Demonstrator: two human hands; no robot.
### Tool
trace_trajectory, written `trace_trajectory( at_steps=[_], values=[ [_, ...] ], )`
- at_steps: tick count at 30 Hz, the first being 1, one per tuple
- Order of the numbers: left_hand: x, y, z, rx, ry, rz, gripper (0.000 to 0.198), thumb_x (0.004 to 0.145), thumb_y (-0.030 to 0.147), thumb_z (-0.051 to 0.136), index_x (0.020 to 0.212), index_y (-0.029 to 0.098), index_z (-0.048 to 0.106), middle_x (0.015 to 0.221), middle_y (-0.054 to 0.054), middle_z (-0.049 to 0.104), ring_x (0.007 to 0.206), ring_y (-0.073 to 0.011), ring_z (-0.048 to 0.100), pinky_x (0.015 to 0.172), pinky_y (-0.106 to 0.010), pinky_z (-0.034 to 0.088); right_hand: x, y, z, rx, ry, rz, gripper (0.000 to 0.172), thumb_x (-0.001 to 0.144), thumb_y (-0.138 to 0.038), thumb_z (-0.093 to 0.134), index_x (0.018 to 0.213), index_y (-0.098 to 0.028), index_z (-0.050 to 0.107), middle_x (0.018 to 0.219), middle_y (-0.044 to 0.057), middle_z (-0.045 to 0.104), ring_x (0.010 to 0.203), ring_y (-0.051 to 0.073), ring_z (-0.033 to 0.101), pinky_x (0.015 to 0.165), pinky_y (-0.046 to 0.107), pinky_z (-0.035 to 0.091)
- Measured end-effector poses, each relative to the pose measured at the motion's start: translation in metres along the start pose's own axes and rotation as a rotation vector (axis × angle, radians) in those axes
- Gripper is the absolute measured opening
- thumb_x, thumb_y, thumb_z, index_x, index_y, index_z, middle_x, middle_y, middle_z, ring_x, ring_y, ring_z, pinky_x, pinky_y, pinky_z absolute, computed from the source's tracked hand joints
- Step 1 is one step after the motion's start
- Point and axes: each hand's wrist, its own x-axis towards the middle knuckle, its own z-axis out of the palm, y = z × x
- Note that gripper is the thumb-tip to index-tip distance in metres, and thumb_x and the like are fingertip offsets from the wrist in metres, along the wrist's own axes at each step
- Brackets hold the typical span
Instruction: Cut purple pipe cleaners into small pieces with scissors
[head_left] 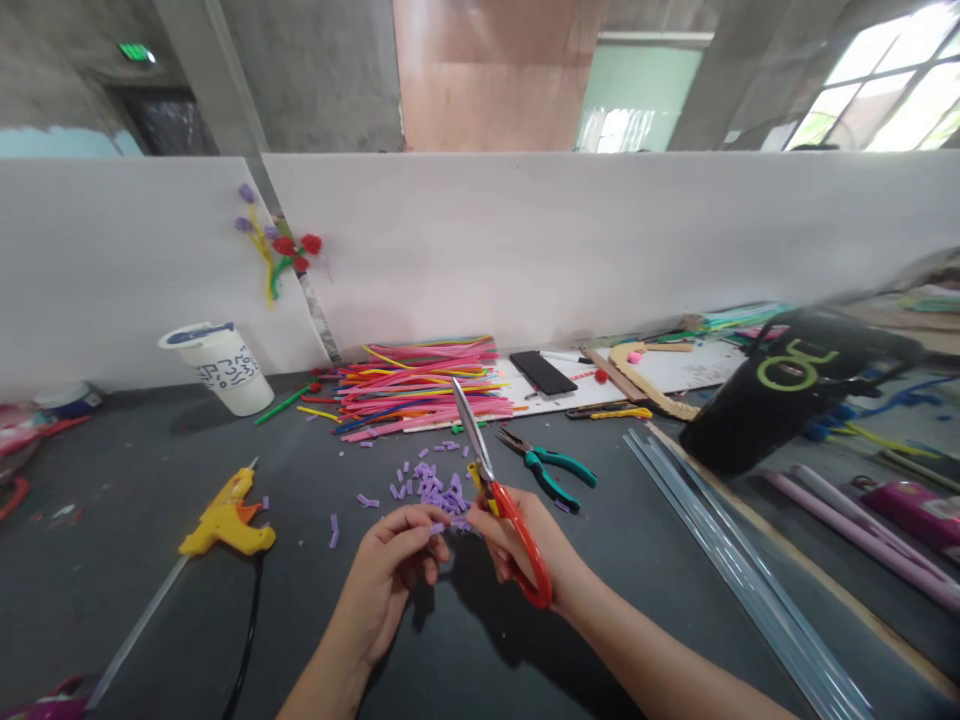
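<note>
Red-handled scissors [491, 490] sit in your right hand [525, 545], grip closed around the handle loops, blades together and pointing away from you over the pile of purple offcuts [435, 488] on the dark worktop [150, 600]. Your left hand [397, 555] has its grip pinched on a small purple bit [437, 527] at the fingertips, just beside the scissors. Green-handled pliers [551, 470] lie just right of the pile, yellow glue gun [225, 520] well off left, coloured sticks [420, 385] further back.

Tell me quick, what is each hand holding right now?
Left hand: shut, pinching a small purple piece.
Right hand: shut on the red scissors, blades pointing away.
</note>
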Motion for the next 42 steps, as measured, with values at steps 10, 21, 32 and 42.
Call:
trace_trajectory(
  at_steps=[10,21,32,42],
  values=[
    [0.0026,-0.0063,0.0010,0.177,-0.032,0.049,0.009,0.064,0.019,0.063,0.057,0.013,0.060,0.078,-0.004,0.059,0.054,-0.0106,0.055,0.044,-0.020,0.040,0.0023,0.0023,-0.0020,-0.146,-0.015,0.005,0.022,0.064,-0.034,0.060,0.061,-0.018,0.045,0.035,-0.011,0.038,0.026,0.005,0.037,0.027,0.015,0.025],
    [-0.0006,-0.0023,0.0026,0.468,-0.072,0.237,0.011,0.065,0.024,0.064,0.058,0.016,0.066,0.069,-0.004,0.055,0.056,-0.0132,0.050,0.047,-0.022,0.042,-0.0004,-0.0003,-0.0023,-0.160,-0.029,-0.003,0.022,0.065,-0.033,0.060,0.059,-0.018,0.045,0.037,-0.010,0.040,0.027,0.005,0.037,0.029,0.016,0.026],
    [-0.0005,-0.0024,0.0017,0.524,-0.050,0.299,0.010,0.066,0.022,0.062,0.058,0.018,0.066,0.067,-0.004,0.056,0.058,-0.0149,0.051,0.048,-0.023,0.042,0.0002,-0.0012,-0.0070,-0.123,-0.062,0.003,0.024,0.063,-0.037,0.062,0.062,-0.018,0.047,0.038,-0.010,0.040,0.027,0.005,0.035,0.030,0.017,0.024],
    [-0.0003,-0.0059,0.0024,0.425,-0.102,0.216,0.009,0.065,0.021,0.063,0.058,0.016,0.064,0.067,-0.002,0.054,0.054,-0.0123,0.050,0.047,-0.023,0.043,-0.0019,-0.0016,-0.0013,-0.170,-0.057,-0.003,0.015,0.064,-0.025,0.057,0.059,-0.018,0.045,0.042,-0.009,0.042,0.030,0.005,0.035,0.033,0.017,0.025]
  ],
)
